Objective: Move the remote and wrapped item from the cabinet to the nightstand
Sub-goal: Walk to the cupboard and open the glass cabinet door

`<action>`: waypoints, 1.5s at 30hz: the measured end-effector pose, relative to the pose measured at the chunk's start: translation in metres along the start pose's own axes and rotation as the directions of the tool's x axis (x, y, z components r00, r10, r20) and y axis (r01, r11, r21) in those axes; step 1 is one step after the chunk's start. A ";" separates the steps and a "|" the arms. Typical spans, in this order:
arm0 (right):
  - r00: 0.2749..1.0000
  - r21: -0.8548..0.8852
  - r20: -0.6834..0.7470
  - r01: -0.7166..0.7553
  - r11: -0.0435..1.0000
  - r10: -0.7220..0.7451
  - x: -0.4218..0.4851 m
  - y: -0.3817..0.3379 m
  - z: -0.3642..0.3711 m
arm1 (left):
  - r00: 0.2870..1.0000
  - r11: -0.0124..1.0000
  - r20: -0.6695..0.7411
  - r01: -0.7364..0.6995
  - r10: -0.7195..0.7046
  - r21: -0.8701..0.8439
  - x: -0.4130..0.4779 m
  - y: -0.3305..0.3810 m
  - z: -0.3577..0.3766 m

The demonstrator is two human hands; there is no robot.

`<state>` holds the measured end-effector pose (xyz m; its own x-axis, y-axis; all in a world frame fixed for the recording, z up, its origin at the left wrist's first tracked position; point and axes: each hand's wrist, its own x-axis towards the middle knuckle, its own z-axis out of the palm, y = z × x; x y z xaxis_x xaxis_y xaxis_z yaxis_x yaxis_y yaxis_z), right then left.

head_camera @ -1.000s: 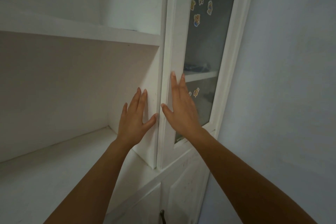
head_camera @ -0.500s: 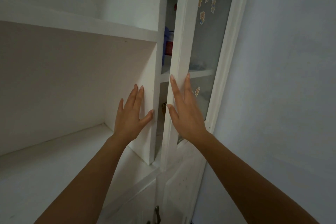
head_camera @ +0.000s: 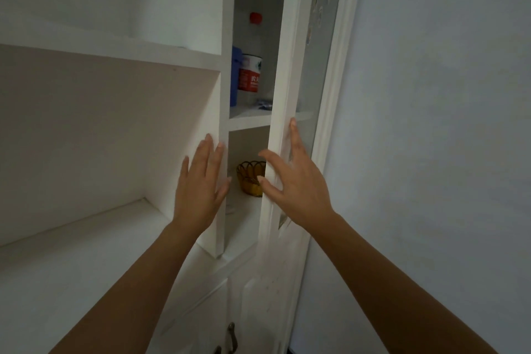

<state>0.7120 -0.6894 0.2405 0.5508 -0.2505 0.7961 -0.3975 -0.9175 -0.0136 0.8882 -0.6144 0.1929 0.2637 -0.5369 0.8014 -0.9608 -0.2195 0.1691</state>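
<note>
Head camera shows a white cabinet with its glass door partly open. Left hand lies flat and open on the cabinet's vertical side panel, fingers spread, holding nothing. Right hand is open too; its fingers curl around the edge of the door, thumb on the inner side. Behind the gap, on the upper shelf, stand a bottle with red cap and a blue container; a small woven basket sits on the lower shelf. Remote and wrapped item cannot be told here; a small blue thing lies on the upper shelf, unclear.
</note>
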 end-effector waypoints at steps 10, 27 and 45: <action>0.998 -0.001 -0.046 -0.036 0.999 0.036 -0.015 0.004 -0.006 | 0.996 0.998 0.087 -0.016 0.012 0.055 -0.003 0.000 0.002; 0.992 -0.056 -0.047 -0.123 0.991 0.121 -0.044 0.034 -0.049 | 0.998 0.997 0.013 0.069 -0.069 -0.047 -0.011 0.010 0.009; 0.996 -0.037 -0.043 -0.078 0.996 0.076 -0.067 0.082 -0.088 | 0.972 0.978 0.215 -0.050 0.093 -0.200 -0.048 0.121 0.068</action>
<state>0.5775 -0.7210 0.2391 0.4867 -0.3062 0.8181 -0.4659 -0.8832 -0.0534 0.7650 -0.6705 0.1366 0.1849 -0.7178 0.6712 -0.9703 -0.0249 0.2407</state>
